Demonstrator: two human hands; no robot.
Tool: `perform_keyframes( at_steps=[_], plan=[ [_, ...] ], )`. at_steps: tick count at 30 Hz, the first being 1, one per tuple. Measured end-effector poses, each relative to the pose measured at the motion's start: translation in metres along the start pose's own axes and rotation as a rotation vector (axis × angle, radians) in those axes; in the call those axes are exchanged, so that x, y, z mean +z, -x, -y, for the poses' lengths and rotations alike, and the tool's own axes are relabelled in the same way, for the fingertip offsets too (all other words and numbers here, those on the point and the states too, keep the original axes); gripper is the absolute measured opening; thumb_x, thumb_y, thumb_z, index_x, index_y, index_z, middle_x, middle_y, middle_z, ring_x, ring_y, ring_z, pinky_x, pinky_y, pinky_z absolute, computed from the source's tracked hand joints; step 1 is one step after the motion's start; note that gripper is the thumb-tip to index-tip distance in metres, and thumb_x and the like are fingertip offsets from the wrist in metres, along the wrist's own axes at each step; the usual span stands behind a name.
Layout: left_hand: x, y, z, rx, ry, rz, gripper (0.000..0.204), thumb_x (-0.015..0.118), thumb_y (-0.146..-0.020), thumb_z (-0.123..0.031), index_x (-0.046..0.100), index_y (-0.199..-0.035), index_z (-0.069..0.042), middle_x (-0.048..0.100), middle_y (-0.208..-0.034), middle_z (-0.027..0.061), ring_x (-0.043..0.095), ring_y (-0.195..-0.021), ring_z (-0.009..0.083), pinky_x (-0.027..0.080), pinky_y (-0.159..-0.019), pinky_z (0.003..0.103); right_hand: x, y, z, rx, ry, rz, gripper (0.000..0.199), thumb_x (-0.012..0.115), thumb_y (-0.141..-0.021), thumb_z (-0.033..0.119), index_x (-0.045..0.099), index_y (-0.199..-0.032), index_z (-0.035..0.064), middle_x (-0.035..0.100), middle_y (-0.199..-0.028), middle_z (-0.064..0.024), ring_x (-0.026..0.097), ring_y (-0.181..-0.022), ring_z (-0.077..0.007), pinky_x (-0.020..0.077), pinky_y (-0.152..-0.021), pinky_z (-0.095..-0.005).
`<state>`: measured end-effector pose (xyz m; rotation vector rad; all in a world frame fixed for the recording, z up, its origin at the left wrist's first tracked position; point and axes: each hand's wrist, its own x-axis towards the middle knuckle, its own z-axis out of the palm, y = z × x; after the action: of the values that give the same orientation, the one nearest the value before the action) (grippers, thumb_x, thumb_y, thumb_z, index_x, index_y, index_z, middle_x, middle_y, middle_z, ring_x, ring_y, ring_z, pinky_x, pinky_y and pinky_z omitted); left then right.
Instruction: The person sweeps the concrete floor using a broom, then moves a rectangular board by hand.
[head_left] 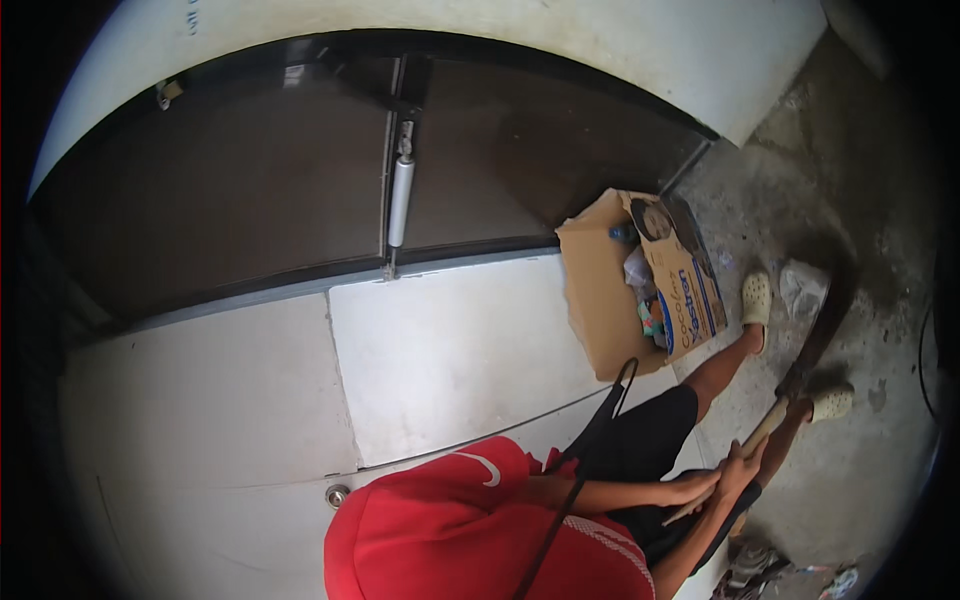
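Observation:
A broom lies slantwise across the lower right, its pale wooden handle (774,422) running to a long, dark, blurred brush end (830,310) on the floor. My left hand (695,490) is closed round the handle near its tail end. Further along toward the brush, my right hand (738,472) also grips the handle. Beside the brush lies a crumpled clear plastic bag (803,288). My legs and two cream clogs (757,298) show next to the broom.
An open cardboard box (603,300) holding a bottle, plastic and wrappers stands left of my feet. Behind it are dark glass panels (480,160) and a white tiled ledge (450,340). Scraps (755,565) litter the stained concrete floor (880,440).

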<state>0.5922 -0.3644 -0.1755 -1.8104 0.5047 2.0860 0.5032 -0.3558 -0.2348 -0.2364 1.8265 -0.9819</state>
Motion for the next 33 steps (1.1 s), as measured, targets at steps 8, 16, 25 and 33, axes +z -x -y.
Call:
perform_keyframes(
  at_steps=[8, 16, 25, 33],
  plan=[
    [-0.062, -0.068, -0.131, 0.39, 0.399, -0.207, 0.048, 0.046, -0.087, -0.047, 0.051, -0.112, -0.007, 0.057, -0.099, 0.0065, 0.055, -0.078, 0.0183, 0.047, -0.07, 0.032, 0.03, -0.045, 0.075, 0.048, -0.174, 0.362, 0.061, 0.053, -0.075, 0.004, 0.034, -0.133, 0.004, 0.06, -0.082, -0.0089, 0.048, -0.049, -0.0097, 0.0386, -0.041, -0.0218],
    [-0.081, -0.245, -0.222, 0.297, 0.198, -0.304, 0.035, 0.044, -0.091, -0.043, 0.045, -0.076, -0.012, 0.04, -0.056, -0.0017, 0.04, -0.045, 0.01, 0.037, -0.042, 0.026, 0.054, -0.111, 0.014, 0.296, -0.268, 0.154, 0.051, 0.055, -0.084, 0.019, 0.041, -0.131, 0.0062, 0.054, -0.075, -0.0067, 0.049, -0.061, -0.013, 0.0368, -0.056, -0.0253],
    [0.057, -0.137, -0.076, 0.096, 0.113, -0.078, 0.034, 0.045, -0.089, -0.045, 0.04, -0.088, -0.011, 0.038, -0.054, -0.0021, 0.038, -0.037, 0.0084, 0.034, -0.034, 0.024, -0.051, 0.053, 0.023, 0.599, -0.396, -0.04, 0.058, 0.055, -0.081, 0.002, 0.035, -0.134, 0.0041, 0.048, -0.065, 0.0036, 0.038, -0.044, -0.0042, 0.0309, -0.038, -0.0183],
    [-0.044, -0.15, -0.217, 0.311, 0.288, -0.311, 0.032, 0.046, -0.089, -0.046, 0.041, -0.081, -0.015, 0.036, -0.058, -0.005, 0.034, -0.044, 0.0066, 0.031, -0.04, 0.022, 0.02, -0.1, 0.075, 0.353, -0.507, 0.469, 0.072, 0.055, -0.071, 0.003, 0.026, -0.137, 0.0039, 0.056, -0.079, -0.0077, 0.051, -0.055, -0.0116, 0.0446, -0.048, -0.0239]
  ],
)
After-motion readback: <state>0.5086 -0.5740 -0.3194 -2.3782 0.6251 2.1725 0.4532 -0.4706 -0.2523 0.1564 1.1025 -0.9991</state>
